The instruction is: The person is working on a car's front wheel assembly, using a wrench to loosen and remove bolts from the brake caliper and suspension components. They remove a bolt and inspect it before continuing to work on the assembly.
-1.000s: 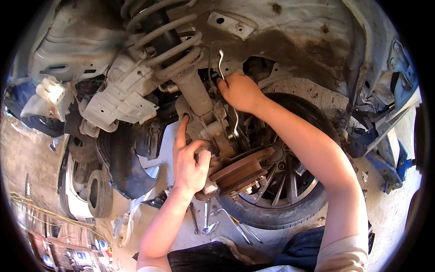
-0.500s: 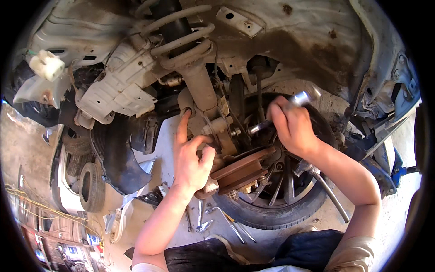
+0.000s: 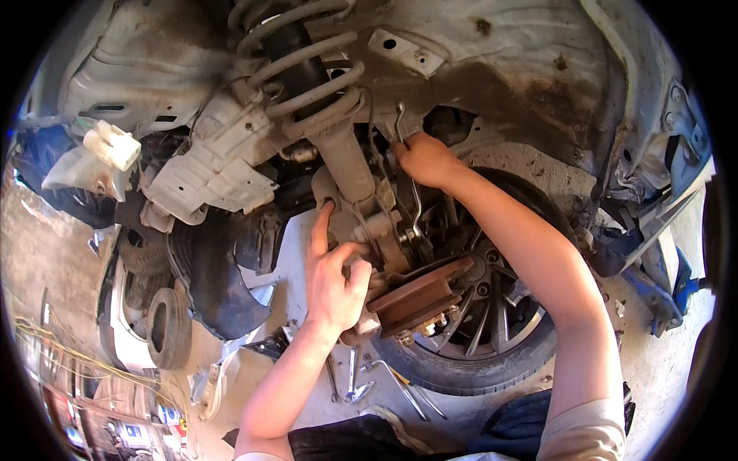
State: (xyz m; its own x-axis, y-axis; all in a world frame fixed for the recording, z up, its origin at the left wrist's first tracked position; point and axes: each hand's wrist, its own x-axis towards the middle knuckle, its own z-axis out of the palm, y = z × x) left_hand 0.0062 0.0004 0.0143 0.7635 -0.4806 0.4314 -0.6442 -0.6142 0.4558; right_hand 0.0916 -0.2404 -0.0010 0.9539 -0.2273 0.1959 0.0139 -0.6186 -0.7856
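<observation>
I look up into a car's wheel arch. My right hand grips a long metal wrench that runs down to the lower strut mount. My left hand rests against the mount from the left, index finger pointing up along the strut, thumb pressed near the bolts. A coil spring wraps the strut above. Below the mount hangs a rusty brake part.
A loose wheel with a dark alloy rim lies on the ground under the hub. Several wrenches lie on the concrete beside it. A white connector hangs at the left. Blue stand parts sit at the right.
My right hand swung the wrench: up a second ago, out to the right half a second ago, now back up by the strut. My left hand stayed on the mount.
</observation>
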